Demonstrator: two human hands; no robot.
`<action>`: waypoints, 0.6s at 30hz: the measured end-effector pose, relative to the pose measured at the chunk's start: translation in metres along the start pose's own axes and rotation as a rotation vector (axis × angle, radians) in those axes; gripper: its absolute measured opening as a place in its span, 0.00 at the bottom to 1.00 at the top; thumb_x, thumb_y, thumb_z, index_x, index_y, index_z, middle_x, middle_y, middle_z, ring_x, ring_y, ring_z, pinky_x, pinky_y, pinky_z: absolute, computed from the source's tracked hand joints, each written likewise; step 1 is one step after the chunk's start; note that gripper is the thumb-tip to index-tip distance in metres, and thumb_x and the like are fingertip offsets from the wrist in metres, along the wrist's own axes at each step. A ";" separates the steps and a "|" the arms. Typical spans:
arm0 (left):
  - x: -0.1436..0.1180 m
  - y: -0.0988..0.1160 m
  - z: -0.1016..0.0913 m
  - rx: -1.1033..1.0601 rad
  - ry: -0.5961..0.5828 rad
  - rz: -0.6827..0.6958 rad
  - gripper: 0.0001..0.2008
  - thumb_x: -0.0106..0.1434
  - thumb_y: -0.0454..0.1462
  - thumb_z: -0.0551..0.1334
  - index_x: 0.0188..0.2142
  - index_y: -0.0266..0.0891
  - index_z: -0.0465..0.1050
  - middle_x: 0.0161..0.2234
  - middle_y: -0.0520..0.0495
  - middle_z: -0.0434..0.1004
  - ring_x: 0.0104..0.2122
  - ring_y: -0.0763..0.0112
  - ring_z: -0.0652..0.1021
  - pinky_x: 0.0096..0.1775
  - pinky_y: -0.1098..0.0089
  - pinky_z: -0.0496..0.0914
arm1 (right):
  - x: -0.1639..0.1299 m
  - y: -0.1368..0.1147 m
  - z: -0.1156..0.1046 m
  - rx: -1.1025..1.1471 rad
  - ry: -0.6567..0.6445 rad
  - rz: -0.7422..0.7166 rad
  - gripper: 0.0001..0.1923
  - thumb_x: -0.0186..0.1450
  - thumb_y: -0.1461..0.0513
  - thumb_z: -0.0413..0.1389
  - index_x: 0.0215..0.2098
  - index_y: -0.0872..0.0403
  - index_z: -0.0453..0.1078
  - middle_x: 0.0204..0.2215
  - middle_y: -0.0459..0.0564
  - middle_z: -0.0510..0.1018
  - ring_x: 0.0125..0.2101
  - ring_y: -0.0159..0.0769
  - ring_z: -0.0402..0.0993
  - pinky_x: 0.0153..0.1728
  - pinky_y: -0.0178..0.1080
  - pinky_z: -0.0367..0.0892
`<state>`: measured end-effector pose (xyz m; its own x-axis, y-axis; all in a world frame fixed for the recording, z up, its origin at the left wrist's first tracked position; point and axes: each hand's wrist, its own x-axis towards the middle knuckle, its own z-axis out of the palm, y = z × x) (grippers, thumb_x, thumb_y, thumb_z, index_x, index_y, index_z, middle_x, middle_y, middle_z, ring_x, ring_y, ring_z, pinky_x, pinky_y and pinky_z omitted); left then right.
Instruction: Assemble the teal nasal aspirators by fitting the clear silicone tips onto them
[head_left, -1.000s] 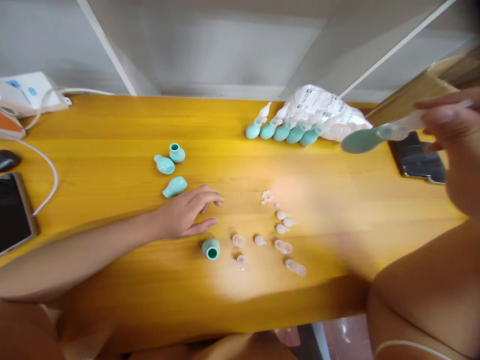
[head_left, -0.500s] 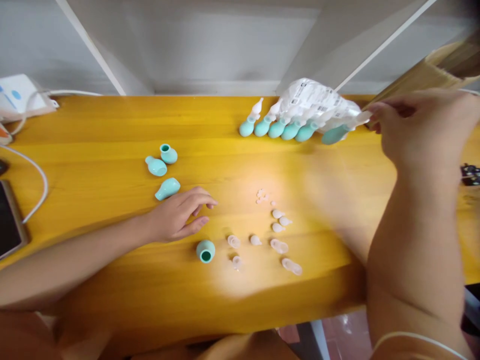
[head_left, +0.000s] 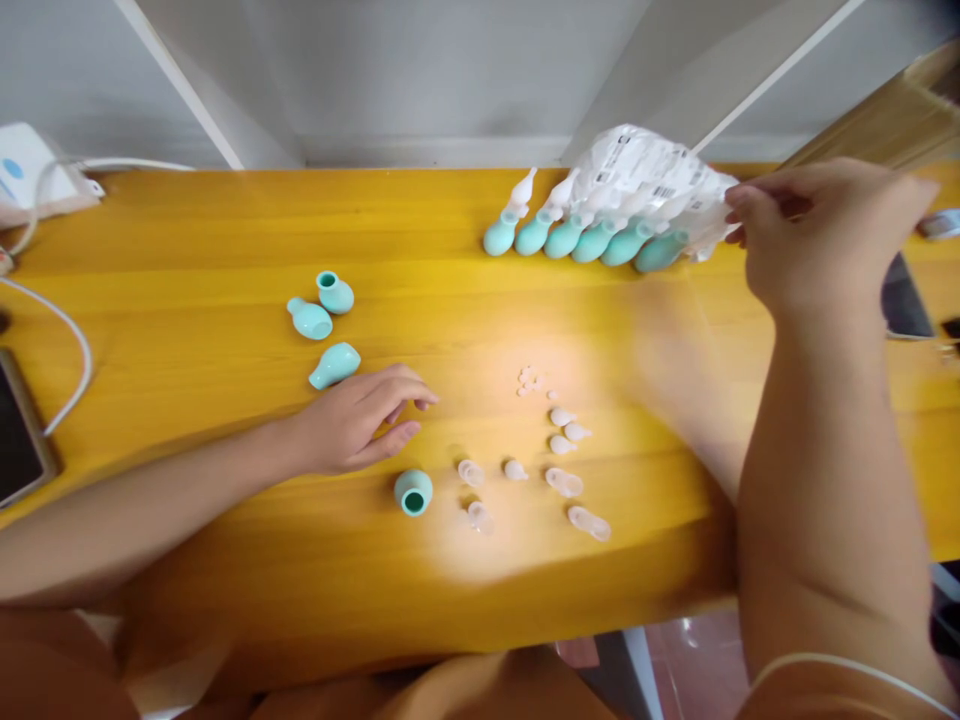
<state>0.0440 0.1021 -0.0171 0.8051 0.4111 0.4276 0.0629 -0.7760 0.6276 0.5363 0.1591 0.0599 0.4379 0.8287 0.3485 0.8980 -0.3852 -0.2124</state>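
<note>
At the far right of the yellow table (head_left: 225, 240), the right hand (head_left: 817, 235) pinches the clear tip of the last teal bulb (head_left: 660, 252). It looks light, soft; better held by the stiffer neck. The left hand (head_left: 352, 425) rests spread, empty.

Both arms are bare all the way down, no sleeves, watch or rings that I can spot. The left hand (head_left: 352, 430) has short, plain nails with no polish. The right hand (head_left: 817, 235) is a bit blurry, so I can't really make out its nails. There's a thin pale band (head_left: 840, 668) curving across the right arm near the bottom corner, maybe a bracelet or a strap, hard to tell.
</note>
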 end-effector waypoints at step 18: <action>0.000 0.001 0.001 -0.003 0.001 -0.015 0.09 0.82 0.36 0.59 0.59 0.42 0.69 0.46 0.45 0.81 0.32 0.72 0.76 0.38 0.70 0.76 | -0.018 0.015 -0.001 0.154 0.102 -0.152 0.17 0.77 0.59 0.61 0.56 0.55 0.89 0.41 0.61 0.92 0.41 0.47 0.91 0.47 0.46 0.80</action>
<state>0.0446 0.1010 -0.0176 0.8035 0.4233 0.4186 0.0732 -0.7681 0.6361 0.5419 0.1384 0.0509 0.3072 0.8243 0.4756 0.9404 -0.1864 -0.2845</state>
